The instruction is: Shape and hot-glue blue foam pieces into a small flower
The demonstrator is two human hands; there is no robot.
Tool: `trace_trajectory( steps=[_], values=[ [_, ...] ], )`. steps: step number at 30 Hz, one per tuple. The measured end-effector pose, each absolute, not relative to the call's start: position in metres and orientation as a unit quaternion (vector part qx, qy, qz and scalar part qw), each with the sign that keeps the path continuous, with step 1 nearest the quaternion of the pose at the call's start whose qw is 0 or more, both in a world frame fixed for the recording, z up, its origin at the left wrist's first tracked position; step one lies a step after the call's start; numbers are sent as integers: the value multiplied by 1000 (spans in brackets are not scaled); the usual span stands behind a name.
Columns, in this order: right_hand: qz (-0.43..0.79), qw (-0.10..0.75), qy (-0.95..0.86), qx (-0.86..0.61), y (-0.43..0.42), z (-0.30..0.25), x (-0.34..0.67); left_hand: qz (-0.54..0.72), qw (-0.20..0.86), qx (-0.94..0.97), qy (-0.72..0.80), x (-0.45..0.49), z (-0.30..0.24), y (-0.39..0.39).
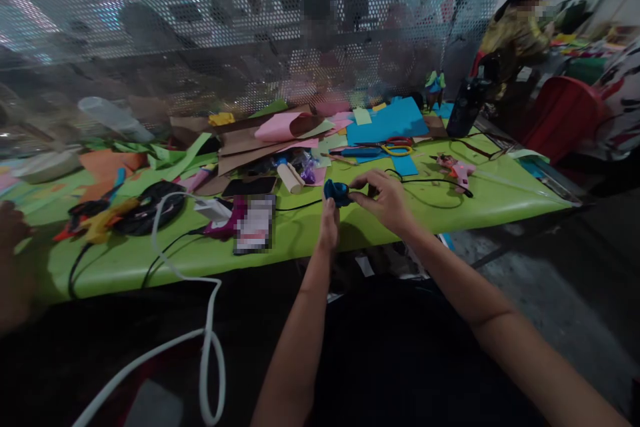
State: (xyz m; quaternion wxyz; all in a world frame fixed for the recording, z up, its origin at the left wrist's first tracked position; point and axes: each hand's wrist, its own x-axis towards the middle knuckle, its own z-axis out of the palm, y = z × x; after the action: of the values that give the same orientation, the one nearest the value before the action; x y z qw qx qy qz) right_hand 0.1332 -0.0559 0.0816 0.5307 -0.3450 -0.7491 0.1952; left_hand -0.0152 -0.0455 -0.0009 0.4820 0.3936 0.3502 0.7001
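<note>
Over the front of the green table (300, 240), my left hand (329, 221) is closed on a small dark-blue rolled piece (336, 192) that looks like a paper flower. My right hand (381, 195) comes in from the right, its thumb and forefinger pinched at the right edge of the same piece. Exactly what lies between those fingertips is too small to make out. Behind the hands are scissors (399, 149) with red and yellow handles and blue paper sheets (387, 123). A pink glue gun (461, 172) lies to the right, its black cord running behind my right hand.
Left on the table are a phone (255, 223), a purple power strip (226, 221), a white cable (210, 320), a yellow glue gun (107, 220) and black tape (155, 207). Another person's hand (13, 230) is at the left edge. A dark bottle (465, 107) stands back right.
</note>
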Motion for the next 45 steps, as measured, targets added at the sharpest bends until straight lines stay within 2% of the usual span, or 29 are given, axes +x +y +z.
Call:
trace_trajectory(
  steps=[8,16,23,32,45],
  values=[
    [175,422,-825,-335,-35,93,137,684,469,434,352,-13,4,-48],
    [221,446,-806,-321,-27,93,132,670,436,471,372,-15,2,-45],
    [289,544,-709,-344,-38,89,136,700,402,446,388,-18,-7,-42],
    [367,548,-657,-365,-61,76,129,695,339,478,417,-20,-12,-46],
    [220,532,-723,-382,-68,78,130,688,282,549,381,-16,13,-61]
  ],
)
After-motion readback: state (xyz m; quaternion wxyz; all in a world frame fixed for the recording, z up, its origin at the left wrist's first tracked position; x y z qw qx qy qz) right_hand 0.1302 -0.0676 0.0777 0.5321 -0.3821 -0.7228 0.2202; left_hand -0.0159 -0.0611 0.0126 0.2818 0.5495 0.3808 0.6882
